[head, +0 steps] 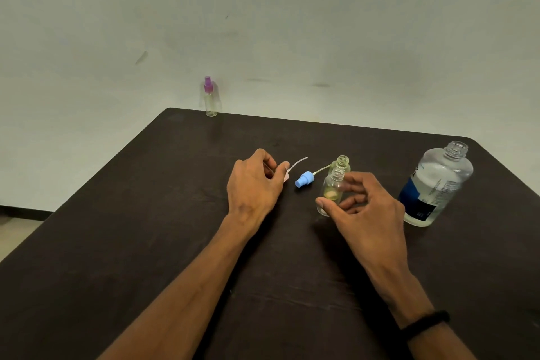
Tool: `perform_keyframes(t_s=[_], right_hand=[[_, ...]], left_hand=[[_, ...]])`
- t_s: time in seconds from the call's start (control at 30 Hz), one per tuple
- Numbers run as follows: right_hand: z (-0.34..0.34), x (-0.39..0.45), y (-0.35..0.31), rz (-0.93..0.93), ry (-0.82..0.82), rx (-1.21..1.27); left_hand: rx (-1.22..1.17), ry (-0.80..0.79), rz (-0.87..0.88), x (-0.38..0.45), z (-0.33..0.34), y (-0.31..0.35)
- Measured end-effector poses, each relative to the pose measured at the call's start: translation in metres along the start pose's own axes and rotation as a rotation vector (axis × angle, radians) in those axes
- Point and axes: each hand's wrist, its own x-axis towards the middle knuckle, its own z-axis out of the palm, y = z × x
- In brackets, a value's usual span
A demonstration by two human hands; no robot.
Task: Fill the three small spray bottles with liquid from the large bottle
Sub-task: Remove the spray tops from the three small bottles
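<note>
The large clear bottle [435, 184] stands uncapped at the right of the dark table [146, 242], part full of clear liquid, with a blue label. Two small open bottles stand in the middle: the rear one [342, 163] and the front one [332, 188], which has a little yellowish liquid at the bottom. My right hand [368, 210] curls round the front bottle, thumb at its base. My left hand [254, 184] pinches a white spray head [287, 175] whose tube points up and right. A blue spray head [304, 180] lies on the table between my hands.
A third small bottle [211, 101] with a purple spray head screwed on stands upright at the table's far left edge, near the pale wall. A black band is on my right wrist.
</note>
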Motion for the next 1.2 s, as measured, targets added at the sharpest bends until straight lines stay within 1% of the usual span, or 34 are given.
perform_keyframes(t_s=[0.17, 0.27, 0.47, 0.57, 0.63, 0.7, 0.77, 0.8, 0.9, 1.03, 1.1, 1.2], right_hand=[[0.000, -0.001, -0.004, 0.030, 0.038, -0.013], [-0.002, -0.002, -0.005, 0.083, 0.052, -0.020], [-0.003, -0.003, -0.004, 0.145, -0.017, -0.038], [-0.007, -0.002, -0.008, 0.141, 0.035, -0.071], [-0.012, -0.002, -0.012, 0.083, 0.137, -0.069], [-0.018, -0.006, -0.017, -0.064, 0.257, 0.007], [-0.019, -0.012, -0.023, -0.228, 0.309, 0.035], [-0.015, -0.016, -0.027, -0.278, 0.308, 0.043], [0.014, -0.028, -0.044, -0.352, 0.246, 0.097], [0.068, -0.031, -0.071, -0.526, 0.109, 0.137], [0.088, -0.026, -0.078, -0.532, 0.070, 0.162], [0.108, -0.018, -0.078, -0.476, 0.065, 0.208]], left_hand=[[-0.084, 0.063, -0.004, 0.001, -0.001, -0.001], [-0.143, 0.079, -0.026, 0.002, -0.002, -0.002], [-0.270, 0.116, -0.115, 0.005, -0.005, -0.003], [-0.318, 0.157, -0.150, 0.008, -0.008, -0.003], [-0.349, 0.186, -0.184, 0.010, -0.011, -0.004], [-0.363, 0.219, -0.226, 0.013, -0.016, -0.008], [-0.364, 0.260, -0.269, 0.017, -0.022, -0.015], [-0.371, 0.282, -0.294, 0.020, -0.024, -0.019], [-0.406, 0.337, -0.377, 0.026, -0.029, -0.029], [-0.405, 0.332, -0.407, 0.054, -0.031, -0.044], [-0.370, 0.334, -0.406, 0.073, -0.034, -0.053], [-0.312, 0.332, -0.412, 0.104, -0.035, -0.067]])
